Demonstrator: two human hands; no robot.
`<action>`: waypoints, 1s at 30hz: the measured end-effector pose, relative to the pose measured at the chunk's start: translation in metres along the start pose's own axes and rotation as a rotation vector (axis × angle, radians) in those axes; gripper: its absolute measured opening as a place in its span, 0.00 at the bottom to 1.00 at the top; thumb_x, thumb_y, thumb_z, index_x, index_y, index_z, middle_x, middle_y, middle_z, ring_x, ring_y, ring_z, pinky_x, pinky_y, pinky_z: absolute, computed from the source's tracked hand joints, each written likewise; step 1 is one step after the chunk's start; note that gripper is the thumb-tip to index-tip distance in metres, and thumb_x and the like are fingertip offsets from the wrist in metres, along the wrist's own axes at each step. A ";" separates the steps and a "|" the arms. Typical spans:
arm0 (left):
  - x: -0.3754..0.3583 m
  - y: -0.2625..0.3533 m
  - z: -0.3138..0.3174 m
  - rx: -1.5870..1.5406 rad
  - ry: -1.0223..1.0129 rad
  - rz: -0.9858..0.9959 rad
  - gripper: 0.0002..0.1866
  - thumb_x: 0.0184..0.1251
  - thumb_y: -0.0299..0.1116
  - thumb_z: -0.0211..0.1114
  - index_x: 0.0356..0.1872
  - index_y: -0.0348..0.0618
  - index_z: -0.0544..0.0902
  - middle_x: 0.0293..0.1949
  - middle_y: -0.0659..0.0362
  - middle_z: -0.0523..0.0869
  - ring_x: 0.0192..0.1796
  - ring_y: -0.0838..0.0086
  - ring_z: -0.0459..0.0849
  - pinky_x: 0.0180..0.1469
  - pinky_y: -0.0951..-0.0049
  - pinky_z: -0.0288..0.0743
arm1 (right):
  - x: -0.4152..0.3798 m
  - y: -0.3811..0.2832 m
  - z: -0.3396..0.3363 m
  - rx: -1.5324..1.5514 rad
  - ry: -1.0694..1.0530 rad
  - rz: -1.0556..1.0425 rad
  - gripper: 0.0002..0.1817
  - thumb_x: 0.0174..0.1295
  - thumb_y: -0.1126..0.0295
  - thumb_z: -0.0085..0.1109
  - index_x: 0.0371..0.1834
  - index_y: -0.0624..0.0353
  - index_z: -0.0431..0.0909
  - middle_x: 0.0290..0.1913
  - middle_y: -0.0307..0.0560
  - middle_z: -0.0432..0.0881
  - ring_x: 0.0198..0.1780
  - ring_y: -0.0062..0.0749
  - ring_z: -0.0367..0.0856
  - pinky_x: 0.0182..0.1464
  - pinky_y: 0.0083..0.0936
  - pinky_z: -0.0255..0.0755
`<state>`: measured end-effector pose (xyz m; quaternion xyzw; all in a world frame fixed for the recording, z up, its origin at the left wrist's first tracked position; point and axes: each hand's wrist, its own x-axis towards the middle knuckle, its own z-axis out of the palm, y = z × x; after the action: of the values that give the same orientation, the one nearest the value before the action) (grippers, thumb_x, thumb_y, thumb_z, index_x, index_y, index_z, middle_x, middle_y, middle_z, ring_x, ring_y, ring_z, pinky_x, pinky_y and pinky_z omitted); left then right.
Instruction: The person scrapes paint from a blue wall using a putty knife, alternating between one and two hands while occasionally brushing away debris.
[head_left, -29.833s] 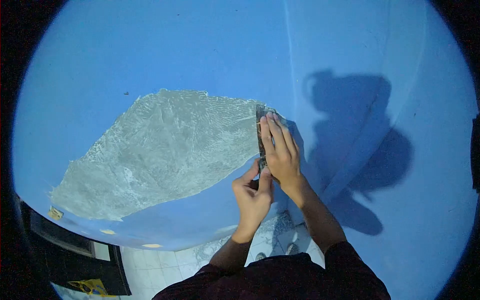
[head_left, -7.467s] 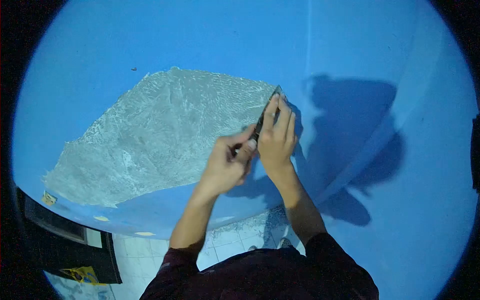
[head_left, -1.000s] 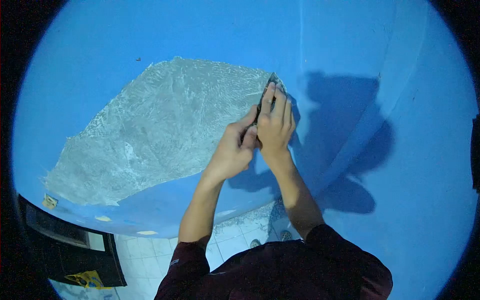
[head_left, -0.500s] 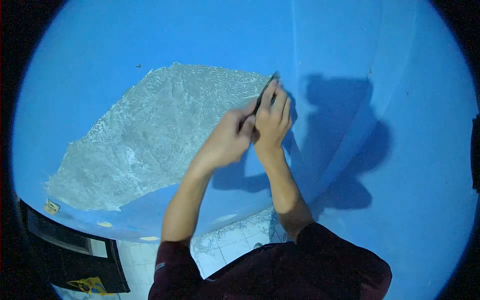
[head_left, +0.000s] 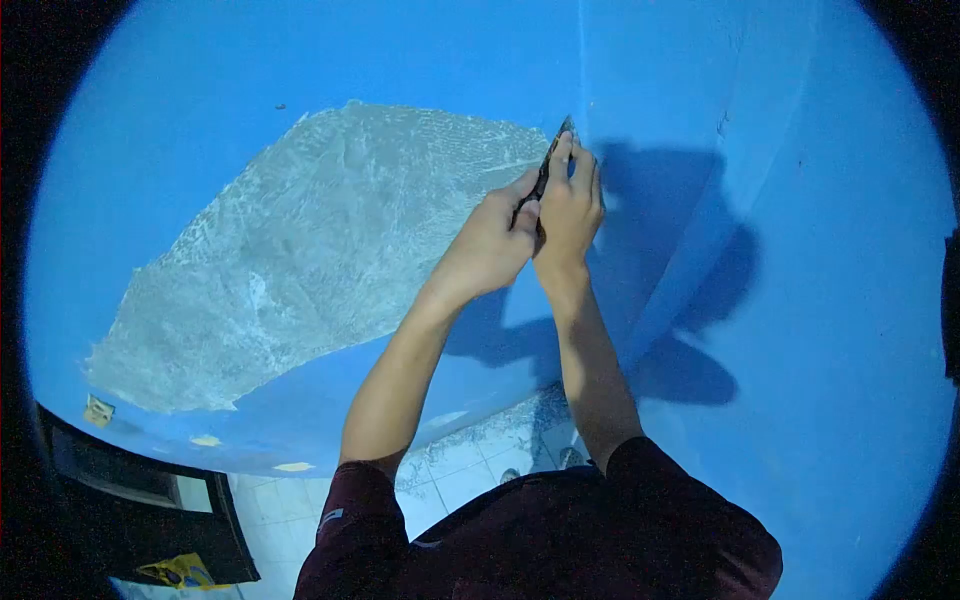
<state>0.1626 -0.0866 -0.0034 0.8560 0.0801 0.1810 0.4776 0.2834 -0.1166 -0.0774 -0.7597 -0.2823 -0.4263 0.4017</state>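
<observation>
A dark, thin-bladed scraper (head_left: 547, 172) slants up and to the right, its tip against the blue wall just past the upper right corner of the bare grey patch (head_left: 300, 250). My left hand (head_left: 487, 244) is closed around the scraper's lower end. My right hand (head_left: 569, 215) is closed on it from the right, fingers pressed along the blade toward the tip. Much of the handle is hidden by my hands. The patch has a rough surface with whitish streaks and a ragged edge where the blue paint (head_left: 420, 55) begins.
A wall corner runs down right of my hands, with my shadow across it. A beige outlet-like fitting (head_left: 99, 411) sits low on the left wall. Below are white floor tiles (head_left: 465, 487) strewn with debris, dark furniture (head_left: 150, 500) and a yellow bag (head_left: 183, 570).
Both hands and the scraper have moved right and slightly up in view, carrying the tip beyond the patch's upper right corner. The wall view has shifted a little upward.
</observation>
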 end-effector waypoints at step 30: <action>-0.031 -0.029 0.058 -0.539 0.424 -0.051 0.28 0.83 0.31 0.50 0.79 0.38 0.57 0.28 0.58 0.80 0.14 0.82 0.71 0.12 0.78 0.65 | 0.012 0.016 -0.017 0.155 -0.004 -0.581 0.26 0.62 0.71 0.56 0.65 0.67 0.75 0.61 0.57 0.79 0.63 0.48 0.80 0.63 0.38 0.78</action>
<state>0.1571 -0.1266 -0.0625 0.6402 0.1480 0.3575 0.6637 0.2948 -0.1381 -0.0672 -0.6150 -0.5202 -0.4993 0.3192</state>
